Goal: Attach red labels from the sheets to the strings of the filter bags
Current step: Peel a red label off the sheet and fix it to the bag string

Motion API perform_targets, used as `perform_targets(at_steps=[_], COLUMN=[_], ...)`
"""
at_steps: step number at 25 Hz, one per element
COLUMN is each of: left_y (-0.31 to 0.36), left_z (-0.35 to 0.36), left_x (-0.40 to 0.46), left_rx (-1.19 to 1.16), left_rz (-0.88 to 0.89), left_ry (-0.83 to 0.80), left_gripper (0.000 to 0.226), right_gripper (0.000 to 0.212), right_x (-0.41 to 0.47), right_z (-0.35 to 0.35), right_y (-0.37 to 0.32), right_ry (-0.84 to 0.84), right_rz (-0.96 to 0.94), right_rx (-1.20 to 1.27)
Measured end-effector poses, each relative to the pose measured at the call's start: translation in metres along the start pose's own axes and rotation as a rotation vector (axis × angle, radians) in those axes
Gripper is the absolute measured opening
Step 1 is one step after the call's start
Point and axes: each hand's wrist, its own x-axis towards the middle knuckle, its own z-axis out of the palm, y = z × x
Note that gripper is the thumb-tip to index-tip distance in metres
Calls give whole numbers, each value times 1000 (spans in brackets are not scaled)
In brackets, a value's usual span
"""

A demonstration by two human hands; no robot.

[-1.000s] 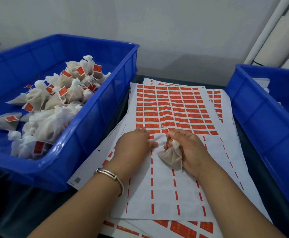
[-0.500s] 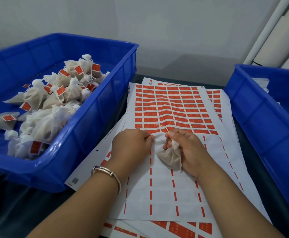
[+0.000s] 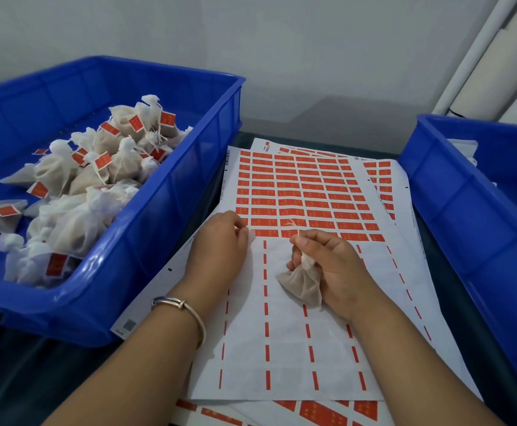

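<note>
A white label sheet [image 3: 297,339] lies in front of me, its far half still covered with rows of red labels [image 3: 300,192]. My right hand [image 3: 334,269] grips a small beige filter bag [image 3: 301,285] and pinches its thin string [image 3: 294,227] upright over the lowest label row. My left hand [image 3: 220,244] rests on the sheet's left side with its fingers curled at the edge of that row; whether they pinch a label is hidden.
A blue bin [image 3: 171,192] on my left holds several filter bags with red labels on their strings. Another blue bin [image 3: 466,204] stands on my right. More label sheets [image 3: 383,176] lie underneath the top one.
My left hand has shifted left, away from my right hand, along the lowest label row. The right hand still holds the bag, its string now standing freer above the labels.
</note>
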Motion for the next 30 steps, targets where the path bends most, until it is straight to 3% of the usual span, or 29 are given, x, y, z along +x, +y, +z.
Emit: perform_targets(at_steps=[3, 8, 12, 18, 20, 25, 30], left_y=[-1, 0, 4, 16, 24, 42, 49], left_z=[-4, -15, -19, -32, -33, -30, -28], left_x=[1, 3, -3, -12, -17, -35, -43], left_rx=[6, -104, -275, -544, -638, -1022, -1060], left_rz=[-6, -6, 30, 26, 3, -133, -214], left_ry=[79, 228, 273, 416, 320, -223, -422], left_gripper=[21, 22, 20, 16, 16, 19, 21], right_gripper=[26, 15, 5, 14, 15, 8, 17], right_x=[-3, -12, -22, -27, -29, -36, -27], right_z=[-1, 0, 4, 7, 7, 15, 8], right_y=[-2, -18, -29, -31, -32, -32, -28], right_ry=[42, 120, 84, 18, -30, -77, 68], right_rz=[-63, -349, -426, -454, -461, -551, -559], right_rx=[-82, -389, -384, -341, -352, -415, -442])
